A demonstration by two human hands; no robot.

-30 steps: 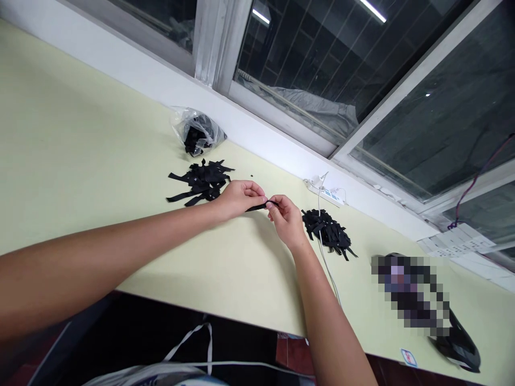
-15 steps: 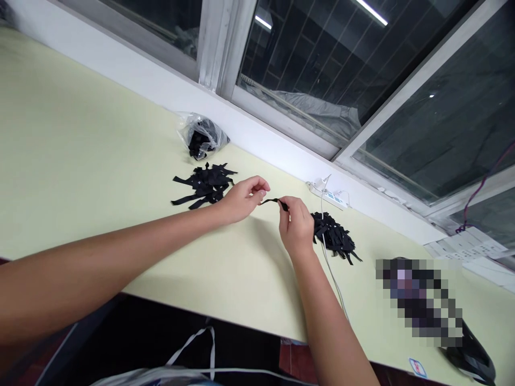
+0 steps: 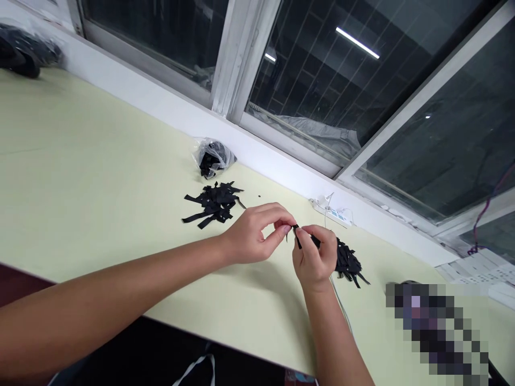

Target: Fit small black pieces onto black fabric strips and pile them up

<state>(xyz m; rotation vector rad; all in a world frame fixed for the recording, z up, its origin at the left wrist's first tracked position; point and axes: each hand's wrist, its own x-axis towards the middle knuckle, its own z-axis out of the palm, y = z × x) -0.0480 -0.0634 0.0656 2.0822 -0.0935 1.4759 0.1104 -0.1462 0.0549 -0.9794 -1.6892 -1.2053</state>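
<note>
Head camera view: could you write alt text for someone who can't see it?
A person's left hand and right hand pinch a small black strip above a pale table. One pile of black strips lies past the left hand; a second pile is partly hidden behind the right. A clear bag of black pieces sits near the windows.

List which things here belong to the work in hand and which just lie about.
Part of the work, it seems:
held black strip
left pile of black strips
right pile of black strips
plastic bag of similar pieces

Probably just lying about:
white power strip
white cable
dark bundle, top left
pixelated object, right
</note>
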